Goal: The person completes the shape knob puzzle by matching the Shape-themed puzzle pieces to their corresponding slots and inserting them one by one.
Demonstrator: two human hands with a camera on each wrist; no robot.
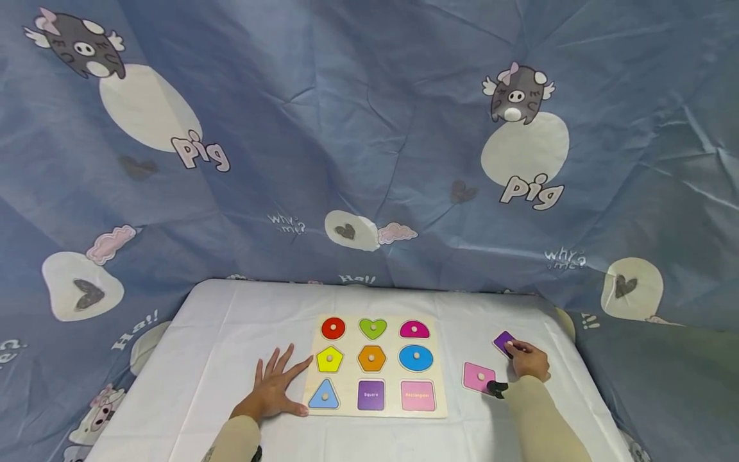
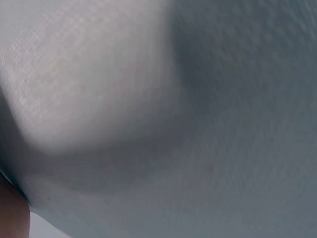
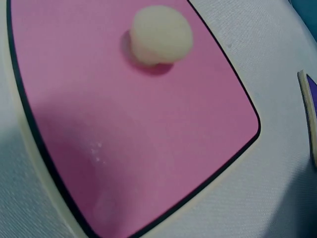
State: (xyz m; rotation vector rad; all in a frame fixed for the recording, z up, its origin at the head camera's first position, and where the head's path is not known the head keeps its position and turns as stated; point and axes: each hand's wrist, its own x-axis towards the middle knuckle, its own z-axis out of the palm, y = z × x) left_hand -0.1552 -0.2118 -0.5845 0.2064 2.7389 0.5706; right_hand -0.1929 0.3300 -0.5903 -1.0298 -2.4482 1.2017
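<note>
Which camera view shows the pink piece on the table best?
The right wrist view: the pink piece fills the frame, with its knob and dark edge clear. The head view shows it small, lying beside the right hand. The left wrist view shows only blurred cloth.

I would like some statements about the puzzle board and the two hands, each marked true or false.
1. The left hand lies flat with spread fingers on the white tablecloth, beside the wooden shape puzzle board. True.
2. The right hand grips the pink square piece. False: its fingers are on the purple square piece; the pink one lies loose on the cloth beside the wrist.
3. The purple "Square" slot on the board is unfilled. True.
4. The red circle piece lies off the board. False: it sits in the top left slot.
5. The pink piece has a pale round knob. True.
</note>
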